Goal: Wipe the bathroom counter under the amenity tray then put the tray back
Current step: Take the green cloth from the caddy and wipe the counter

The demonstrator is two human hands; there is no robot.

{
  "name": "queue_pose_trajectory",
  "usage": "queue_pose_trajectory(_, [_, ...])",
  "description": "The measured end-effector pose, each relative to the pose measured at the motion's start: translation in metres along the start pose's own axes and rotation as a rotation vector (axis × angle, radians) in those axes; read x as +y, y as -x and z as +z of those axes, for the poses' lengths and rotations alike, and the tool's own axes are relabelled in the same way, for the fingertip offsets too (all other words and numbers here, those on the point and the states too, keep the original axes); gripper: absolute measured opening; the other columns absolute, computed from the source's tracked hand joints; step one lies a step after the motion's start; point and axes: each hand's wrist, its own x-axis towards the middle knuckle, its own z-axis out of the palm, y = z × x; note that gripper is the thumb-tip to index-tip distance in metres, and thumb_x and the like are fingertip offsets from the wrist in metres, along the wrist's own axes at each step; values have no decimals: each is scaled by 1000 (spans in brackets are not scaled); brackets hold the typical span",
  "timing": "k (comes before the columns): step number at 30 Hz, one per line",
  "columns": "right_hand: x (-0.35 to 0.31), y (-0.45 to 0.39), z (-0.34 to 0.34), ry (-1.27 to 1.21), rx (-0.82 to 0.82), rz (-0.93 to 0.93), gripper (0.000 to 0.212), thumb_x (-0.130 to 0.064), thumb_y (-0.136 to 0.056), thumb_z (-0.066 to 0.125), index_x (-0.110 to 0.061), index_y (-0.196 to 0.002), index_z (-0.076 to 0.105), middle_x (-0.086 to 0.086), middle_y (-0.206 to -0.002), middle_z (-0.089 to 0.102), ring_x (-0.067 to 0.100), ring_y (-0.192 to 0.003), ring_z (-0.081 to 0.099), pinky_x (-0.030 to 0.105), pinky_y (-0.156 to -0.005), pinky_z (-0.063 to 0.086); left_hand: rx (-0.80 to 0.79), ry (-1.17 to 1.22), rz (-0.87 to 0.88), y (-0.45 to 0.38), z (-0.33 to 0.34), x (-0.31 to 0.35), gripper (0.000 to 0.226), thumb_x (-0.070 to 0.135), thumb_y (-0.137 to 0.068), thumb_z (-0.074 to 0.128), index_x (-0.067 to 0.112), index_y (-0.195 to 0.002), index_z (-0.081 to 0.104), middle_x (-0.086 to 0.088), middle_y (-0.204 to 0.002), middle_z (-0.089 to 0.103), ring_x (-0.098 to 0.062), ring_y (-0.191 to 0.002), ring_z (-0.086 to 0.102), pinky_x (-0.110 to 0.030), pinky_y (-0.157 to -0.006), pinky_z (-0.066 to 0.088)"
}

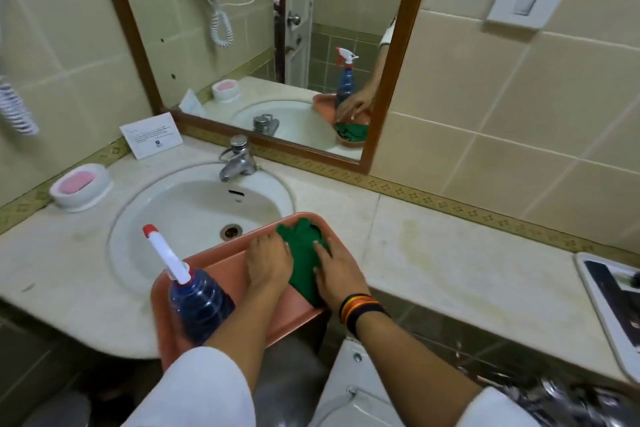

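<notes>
A salmon-pink tray [221,263] rests across the front right of the sink and the counter's edge. On it lies a green cloth [304,253], and a blue spray bottle [197,308] with a white and red nozzle stands at its near left end. My left hand [268,263] lies flat on the tray, touching the cloth's left side. My right hand [337,274], with striped bands on its wrist, presses on the cloth's right side. The beige counter [433,253] to the right of the tray shows a yellowish stain.
A white sink [187,204] with a chrome tap [239,159] sits left of centre. A pink soap in a white dish [79,185] and a printed card [150,135] stand at the far left. A white tray [609,308] sits at the right edge. A mirror [270,45] hangs behind.
</notes>
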Motion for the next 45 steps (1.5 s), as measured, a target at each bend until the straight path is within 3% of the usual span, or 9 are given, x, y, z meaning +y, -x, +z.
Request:
queue_pose_trajectory(3, [-12,-8,19,37,-122,81,57,-36,-100,42,-23,-155,33,19,-161,30,38,-145,31,43,-121,24,-59,-29,-11,-5,21,0,37,31,-102,52,8,-130,59,-14,-131,62,-31,-119,58,-40,-101,47])
queue_pose_trajectory(12, [-14,-14,15,-325,-3,154,46,-23,-88,51,-25,-133,62,15,-128,52,37,-113,51,44,-100,47,43,180,94,-7,31,9,27,10,-92,57,5,-117,64,-17,-119,66,-35,-110,60,-45,-97,50])
queue_pose_trajectory(18, [30,14,-43,-432,381,168,57,0,-83,54,-18,-137,60,8,-121,52,26,-113,49,32,-103,43,142,478,292,-5,-14,80,28,15,-97,60,7,-123,64,-8,-116,64,-22,-107,58,-35,-95,48])
queue_pose_trajectory(22, [97,54,-78,-348,541,326,54,-2,-86,57,-17,-138,59,6,-122,51,22,-113,48,30,-104,44,30,585,449,13,-5,175,26,15,-97,61,11,-122,65,-4,-116,63,-18,-107,59,-33,-96,50])
queue_pose_trajectory(29, [197,103,-34,-59,336,557,33,-22,-91,58,-15,-122,67,11,-128,53,30,-120,47,41,-103,44,-184,354,625,56,102,242,25,9,-94,56,16,-114,70,-5,-110,70,-24,-102,65,-39,-88,55])
queue_pose_trajectory(32, [210,81,-11,58,278,439,53,-36,-99,40,-14,-147,48,15,-160,34,33,-151,24,51,-120,24,-96,303,659,58,120,230,36,8,-96,54,9,-129,68,-12,-127,71,-29,-115,65,-41,-104,51])
queue_pose_trajectory(34, [217,67,3,68,202,359,61,-40,-103,25,-14,-159,24,8,-168,16,25,-156,9,53,-124,12,-51,276,649,57,123,221,44,9,-99,51,7,-142,59,-13,-145,61,-28,-135,56,-42,-117,41])
queue_pose_trajectory(37, [233,73,11,29,185,379,63,-44,-104,19,-16,-160,17,5,-169,13,22,-156,9,51,-124,12,-73,211,723,56,135,218,48,15,-105,44,9,-153,46,-10,-160,45,-26,-150,39,-42,-126,28])
queue_pose_trajectory(45, [339,217,-7,28,263,834,64,-48,-102,11,-16,-158,10,9,-167,15,26,-154,11,50,-124,18,-256,154,902,72,170,280,60,38,-107,17,16,-163,25,-3,-171,20,-17,-160,13,-39,-130,10])
